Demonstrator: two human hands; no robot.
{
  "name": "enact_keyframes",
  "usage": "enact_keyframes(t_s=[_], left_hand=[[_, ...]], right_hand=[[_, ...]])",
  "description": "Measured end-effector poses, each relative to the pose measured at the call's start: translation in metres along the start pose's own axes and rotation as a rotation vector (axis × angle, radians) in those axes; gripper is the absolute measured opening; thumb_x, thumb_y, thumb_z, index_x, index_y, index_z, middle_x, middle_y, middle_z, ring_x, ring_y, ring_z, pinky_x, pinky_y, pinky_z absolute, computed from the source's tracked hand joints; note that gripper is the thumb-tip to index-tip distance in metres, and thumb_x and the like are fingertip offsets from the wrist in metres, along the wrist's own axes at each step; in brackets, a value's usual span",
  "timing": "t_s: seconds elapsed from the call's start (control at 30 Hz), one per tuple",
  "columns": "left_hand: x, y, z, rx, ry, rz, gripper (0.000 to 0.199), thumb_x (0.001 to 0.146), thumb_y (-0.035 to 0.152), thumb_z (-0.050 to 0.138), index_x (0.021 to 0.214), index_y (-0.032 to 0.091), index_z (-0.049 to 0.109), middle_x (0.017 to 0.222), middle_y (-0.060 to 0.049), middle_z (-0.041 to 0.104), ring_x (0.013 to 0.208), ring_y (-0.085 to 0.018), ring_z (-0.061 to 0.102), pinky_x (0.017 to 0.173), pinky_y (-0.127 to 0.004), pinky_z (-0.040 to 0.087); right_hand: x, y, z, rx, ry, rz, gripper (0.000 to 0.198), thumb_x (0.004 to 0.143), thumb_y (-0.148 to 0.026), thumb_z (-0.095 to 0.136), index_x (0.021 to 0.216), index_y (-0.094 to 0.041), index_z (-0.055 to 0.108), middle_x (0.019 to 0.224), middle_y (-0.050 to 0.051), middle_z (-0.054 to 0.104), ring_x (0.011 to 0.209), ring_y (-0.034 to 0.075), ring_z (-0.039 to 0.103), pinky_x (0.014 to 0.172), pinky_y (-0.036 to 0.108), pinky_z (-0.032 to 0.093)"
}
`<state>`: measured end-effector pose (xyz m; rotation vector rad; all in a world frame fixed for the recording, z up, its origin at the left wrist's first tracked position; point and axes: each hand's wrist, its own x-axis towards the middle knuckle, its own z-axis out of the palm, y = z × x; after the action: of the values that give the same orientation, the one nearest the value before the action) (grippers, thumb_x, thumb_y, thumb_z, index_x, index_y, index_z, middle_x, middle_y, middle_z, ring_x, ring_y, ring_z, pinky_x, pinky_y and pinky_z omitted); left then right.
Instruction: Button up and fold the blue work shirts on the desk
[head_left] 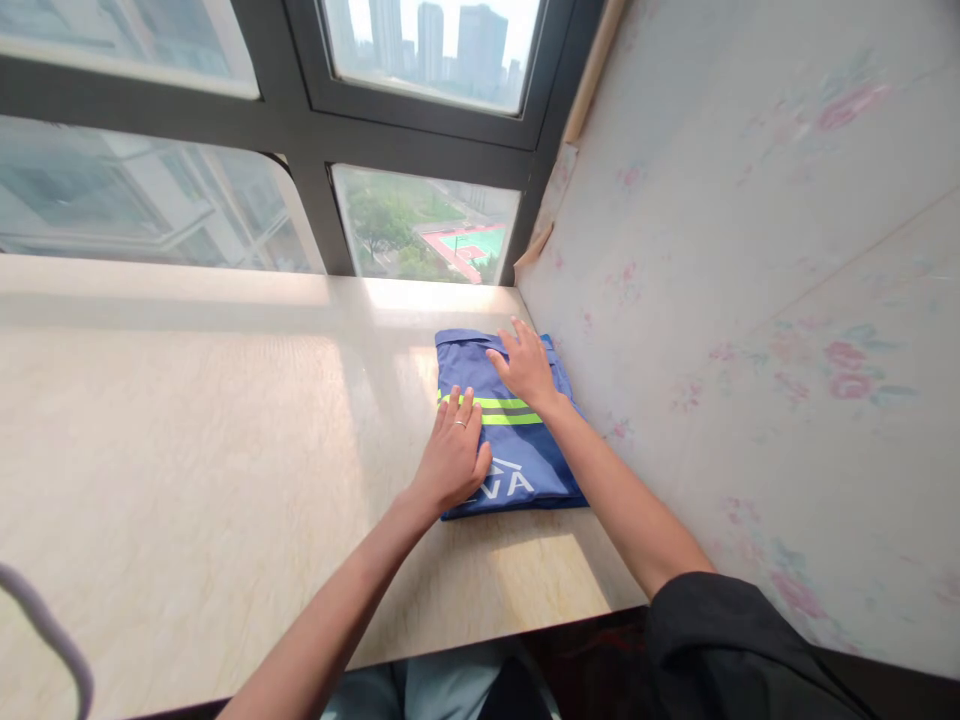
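Note:
A folded blue garment [517, 445] with neon-yellow and grey stripes and white lettering lies flat on the stone sill, close against the wall. My left hand [454, 450], a ring on one finger, rests on its left side across the stripe with the fingers stretched out. Farther up, my right hand [526, 365] lies over the upper right part of the garment, fingers spread. Neither hand grips the cloth. Parts of the stripes and some of the letters are hidden under my left hand.
The pale marble-look sill [187, 450] stretches to the left. Dark window frames [420, 140] stand behind it. On the right rises a wall with floral wallpaper [750, 350], its edge peeling near the window. A grey cord [52, 625] curves in at the lower left.

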<state>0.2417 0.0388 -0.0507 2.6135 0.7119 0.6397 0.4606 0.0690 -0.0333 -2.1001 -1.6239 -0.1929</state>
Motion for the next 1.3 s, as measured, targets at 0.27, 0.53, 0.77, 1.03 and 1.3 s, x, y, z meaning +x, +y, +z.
enact_keyframes(t_s=[0.27,0.53,0.77,1.03,1.3], left_hand=[[-0.027,-0.004,0.015,0.087,-0.105,0.009,0.056,0.096,0.028,0.043,0.147,0.006,0.043,0.156,-0.020,0.038,0.150,-0.033,0.025,0.122,-0.054,0.021],[-0.065,-0.008,0.020,-0.020,0.012,-0.035,0.056,0.100,0.035,0.042,0.152,0.015,0.036,0.160,-0.016,0.033,0.151,-0.029,0.023,0.119,-0.049,0.034],[-0.075,-0.006,0.016,-0.080,0.029,-0.086,0.055,0.100,0.037,0.043,0.151,0.015,0.038,0.159,-0.015,0.034,0.150,-0.028,0.026,0.118,-0.049,0.035],[-0.084,-0.004,0.004,-0.385,0.096,-0.204,0.044,0.099,0.029,0.041,0.139,0.017,0.055,0.153,-0.013,0.045,0.144,-0.025,0.039,0.118,-0.046,0.035],[-0.132,-0.022,-0.035,-0.633,0.294,-0.524,0.024,0.081,0.016,0.052,0.090,0.022,0.073,0.085,-0.004,0.074,0.082,-0.020,0.069,0.080,-0.032,0.054]], right_hand=[[-0.015,0.026,0.054,-0.010,-0.168,0.168,0.061,0.100,-0.047,0.043,0.148,-0.010,0.043,0.158,0.021,0.034,0.149,0.034,0.024,0.120,0.052,0.013],[-0.017,0.031,0.051,0.043,-0.151,0.143,0.058,0.101,-0.045,0.040,0.144,-0.008,0.048,0.156,0.021,0.038,0.148,0.033,0.027,0.120,0.052,0.016],[-0.015,0.029,0.045,0.112,-0.132,0.172,0.049,0.099,-0.040,0.045,0.138,-0.011,0.056,0.152,0.017,0.044,0.146,0.030,0.033,0.121,0.049,0.018],[-0.048,0.004,-0.003,0.706,-0.019,0.317,0.049,0.093,-0.049,0.052,0.133,-0.020,0.059,0.141,0.010,0.058,0.133,0.026,0.051,0.115,0.041,0.035],[-0.148,-0.121,-0.058,1.103,0.072,0.405,0.030,0.091,-0.051,0.056,0.102,-0.027,0.071,0.088,0.006,0.073,0.078,0.022,0.067,0.079,0.037,0.056]])
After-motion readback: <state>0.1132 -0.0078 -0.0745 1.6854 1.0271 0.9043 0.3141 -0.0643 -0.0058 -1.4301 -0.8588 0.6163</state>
